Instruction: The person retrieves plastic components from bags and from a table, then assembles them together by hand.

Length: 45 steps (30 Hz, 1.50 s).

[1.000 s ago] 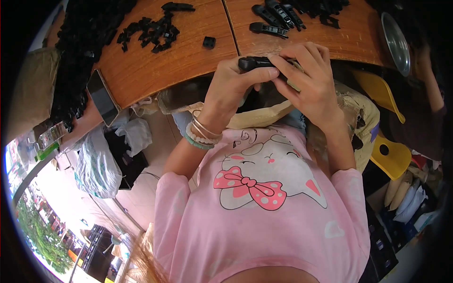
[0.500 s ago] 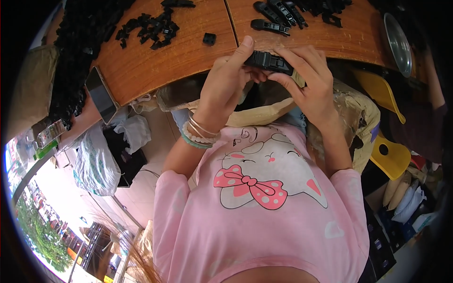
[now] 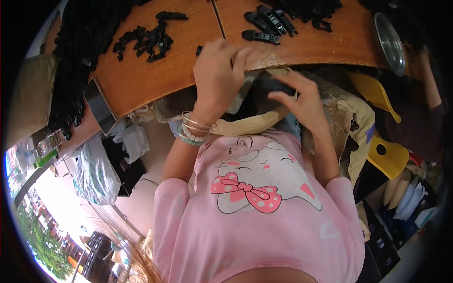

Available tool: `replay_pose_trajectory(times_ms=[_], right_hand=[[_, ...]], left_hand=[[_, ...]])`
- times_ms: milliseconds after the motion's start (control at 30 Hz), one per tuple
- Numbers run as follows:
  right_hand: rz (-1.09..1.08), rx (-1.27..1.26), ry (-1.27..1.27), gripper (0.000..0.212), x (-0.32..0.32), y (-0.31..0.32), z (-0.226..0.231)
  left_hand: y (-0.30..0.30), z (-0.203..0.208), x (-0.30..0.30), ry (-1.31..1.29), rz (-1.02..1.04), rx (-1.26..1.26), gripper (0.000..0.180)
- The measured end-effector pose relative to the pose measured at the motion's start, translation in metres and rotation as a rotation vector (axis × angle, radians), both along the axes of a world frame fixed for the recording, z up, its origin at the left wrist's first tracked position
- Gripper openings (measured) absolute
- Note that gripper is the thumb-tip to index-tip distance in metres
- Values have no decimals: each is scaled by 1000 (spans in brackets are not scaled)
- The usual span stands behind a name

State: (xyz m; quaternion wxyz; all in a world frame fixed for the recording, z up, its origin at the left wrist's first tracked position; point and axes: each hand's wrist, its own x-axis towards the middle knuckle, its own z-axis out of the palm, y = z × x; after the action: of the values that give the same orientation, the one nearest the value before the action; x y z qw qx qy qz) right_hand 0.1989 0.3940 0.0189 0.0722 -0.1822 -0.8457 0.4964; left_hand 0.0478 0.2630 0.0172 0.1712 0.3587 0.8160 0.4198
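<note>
My left hand [image 3: 218, 73] is over the table's front edge, its back toward me and thumb apart. Its other fingers are mostly hidden, so any grip cannot be made out. Just past it, a small black plastic block [image 3: 199, 50] shows in part. To the right, my right hand [image 3: 304, 96] has thumb and fingers spread apart. A smeared dark shape [image 3: 272, 85], apparently the black plastic housing, is beside its fingertips, over the mouth of a tan sack [image 3: 250, 124] at my lap; I see no firm hold on it.
On the wooden table [image 3: 188, 66] lie small black parts [image 3: 146, 41] and several long black housings [image 3: 261, 37]. A metal bowl [image 3: 390, 45] sits at the right edge, near another person's arm [image 3: 430, 80]. A dark flat tablet-like panel [image 3: 100, 106] leans at left; yellow chairs [image 3: 388, 156] stand right.
My hands have moved apart. The black housing held between them is now low by the right hand, over the sack. My left hand has shifted left toward the small block.
</note>
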Motion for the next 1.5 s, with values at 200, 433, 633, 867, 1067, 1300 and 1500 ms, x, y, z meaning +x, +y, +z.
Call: replay_pose_trajectory(times_ms=[200,433,633,867,1067,1300,1500], right_hand=[[-42,114,113,19,-1,21,-6],[-432,1124,247,14,-35,125,-37],[-448,371,346,18,-26,76,-26],[-297,-563,375,24,-22,14,14],[-86,130,539,33,-33,12,14],[-37,366,520,35,-37,3,19],[-11,415,533,33,-39,7,19]], left_hand=[[32,-15,-14,441,-89,-42,34],[24,-9,-10,155,-90,101,29],[5,3,-16,-922,14,411,32],[5,2,-14,-1212,19,601,27],[5,15,-1,-1052,78,485,31],[1,33,8,-1232,18,475,33],[5,39,12,-1159,-19,359,20]])
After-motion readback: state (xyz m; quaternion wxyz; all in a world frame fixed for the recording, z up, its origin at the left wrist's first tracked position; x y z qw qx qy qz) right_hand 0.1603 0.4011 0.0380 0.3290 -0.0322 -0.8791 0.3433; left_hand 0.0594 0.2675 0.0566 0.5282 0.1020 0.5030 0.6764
